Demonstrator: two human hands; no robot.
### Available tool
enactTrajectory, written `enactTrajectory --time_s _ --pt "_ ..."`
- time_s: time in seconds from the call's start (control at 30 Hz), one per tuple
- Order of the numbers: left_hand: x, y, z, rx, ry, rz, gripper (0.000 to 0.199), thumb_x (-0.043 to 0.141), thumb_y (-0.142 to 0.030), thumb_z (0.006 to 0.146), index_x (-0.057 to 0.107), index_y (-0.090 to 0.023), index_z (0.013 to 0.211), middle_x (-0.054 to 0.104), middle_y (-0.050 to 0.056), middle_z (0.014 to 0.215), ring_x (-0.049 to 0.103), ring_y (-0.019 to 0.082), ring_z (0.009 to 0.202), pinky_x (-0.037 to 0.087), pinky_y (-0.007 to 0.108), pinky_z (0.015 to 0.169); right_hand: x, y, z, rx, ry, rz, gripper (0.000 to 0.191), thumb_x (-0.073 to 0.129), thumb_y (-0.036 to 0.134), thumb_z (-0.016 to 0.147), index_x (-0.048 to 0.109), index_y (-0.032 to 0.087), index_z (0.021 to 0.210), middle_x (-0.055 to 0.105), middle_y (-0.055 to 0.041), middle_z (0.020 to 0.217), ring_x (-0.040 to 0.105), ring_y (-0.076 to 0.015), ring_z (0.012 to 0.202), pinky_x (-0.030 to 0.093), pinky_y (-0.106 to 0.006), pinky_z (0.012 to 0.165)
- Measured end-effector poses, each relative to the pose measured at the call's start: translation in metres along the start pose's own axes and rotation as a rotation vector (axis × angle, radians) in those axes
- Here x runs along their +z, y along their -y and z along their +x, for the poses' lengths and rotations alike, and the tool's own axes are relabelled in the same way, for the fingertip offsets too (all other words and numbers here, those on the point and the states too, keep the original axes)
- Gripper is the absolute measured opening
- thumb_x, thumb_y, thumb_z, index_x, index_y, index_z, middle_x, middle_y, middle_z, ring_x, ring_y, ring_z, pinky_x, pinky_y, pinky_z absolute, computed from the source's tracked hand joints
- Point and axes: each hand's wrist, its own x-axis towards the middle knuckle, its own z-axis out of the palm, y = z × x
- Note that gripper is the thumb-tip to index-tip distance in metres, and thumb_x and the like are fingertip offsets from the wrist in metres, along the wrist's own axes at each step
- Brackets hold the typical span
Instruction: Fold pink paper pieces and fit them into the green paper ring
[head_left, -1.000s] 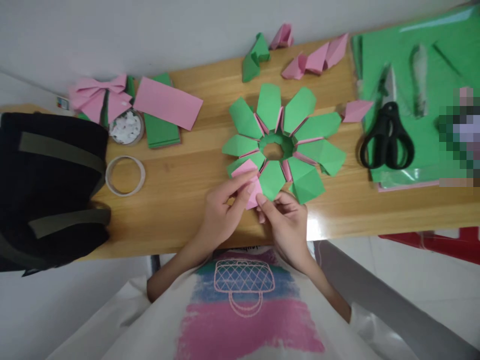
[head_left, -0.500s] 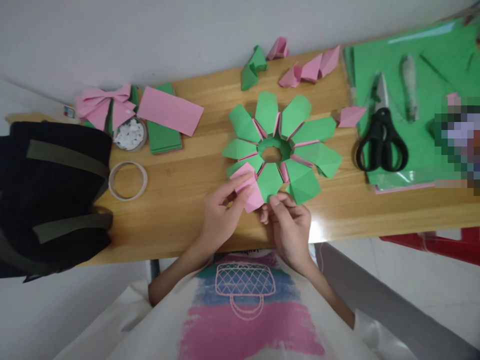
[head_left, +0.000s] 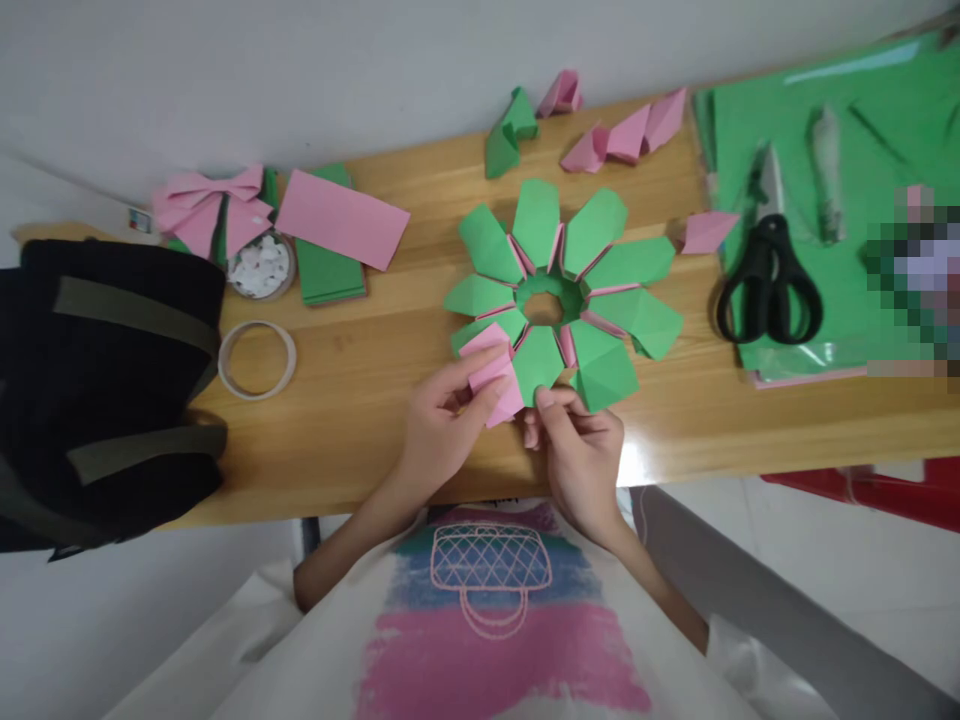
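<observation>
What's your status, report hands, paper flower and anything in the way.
Left hand pinching folded pink paper. Right hand touching a green petal of the paper flower. Scissors off to the right, apart from it.

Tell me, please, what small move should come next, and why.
I'd probably press the pink folded paper gently against the green petal beside it: the left hand pinches the paper near that petal's edge, and the right hand holds the petal near its tip.
</observation>
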Motion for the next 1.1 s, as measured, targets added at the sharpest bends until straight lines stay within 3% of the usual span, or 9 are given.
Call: enactTrajectory --time_s 0.23,0.7,0.83,0.97,1.1 --pt "-0.001 -0.001 0.001 0.007 0.008 0.018 0.028 0.070 -0.023 0.079 0.072 -0.022 0.107 0.075 0.004 0.107 0.072 0.018 0.093 0.062 0.028 0.076 -0.001 0.000 0.000 0.002 0.012 -0.009 0.026 0.067 0.030 0.086 0.063 0.018 0.063 0.056 0.0053 0.050 0.049 -0.0065 0.046 0.039 -0.020 0.049" --pt "0.004 -0.002 -0.003 0.072 0.000 0.066 0.022 0.066 -0.026 0.083 0.074 -0.021 0.103 0.076 0.005 0.105 0.072 0.015 0.089 0.058 0.024 0.077 0.002 0.003 0.001 0.050 -0.020 -0.062 0.024 0.072 0.029 0.081 0.060 0.019 0.063 0.055 0.0063 0.048 0.047 -0.0070 0.044 0.037 -0.022 0.048" --pt "0.003 -0.005 -0.002 0.014 -0.073 0.011 0.024 0.070 -0.025 0.079 0.074 -0.020 0.102 0.077 0.005 0.099 0.071 0.014 0.078 0.057 0.021 0.066 0.000 0.002 0.000 0.059 -0.005 -0.036 0.022 0.073 0.028 0.081 0.060 0.018 0.065 0.055 0.0068 0.048 0.047 -0.0063 0.044 0.036 -0.021 0.048" --pt "0.006 -0.009 -0.002 -0.078 -0.070 -0.053 0.027 0.072 -0.024 0.076 0.074 -0.019 0.102 0.077 0.004 0.087 0.067 0.011 0.063 0.053 0.018 0.054 -0.001 0.002 -0.001 0.109 0.018 -0.090 0.029 0.075 0.031 0.079 0.056 0.018 0.060 0.055 0.0062 0.048 0.047 -0.0061 0.045 0.035 -0.021 0.049" --pt "0.009 -0.009 -0.001 -0.080 -0.055 -0.090 0.026 0.070 -0.020 0.077 0.074 -0.020 0.103 0.078 0.004 0.091 0.070 0.012 0.067 0.056 0.020 0.059 0.000 0.001 -0.001 0.133 0.017 -0.067 0.034 0.075 0.036 0.079 0.052 0.019 0.059 0.052 0.0073 0.046 0.043 -0.0056 0.043 0.033 -0.021 0.048"
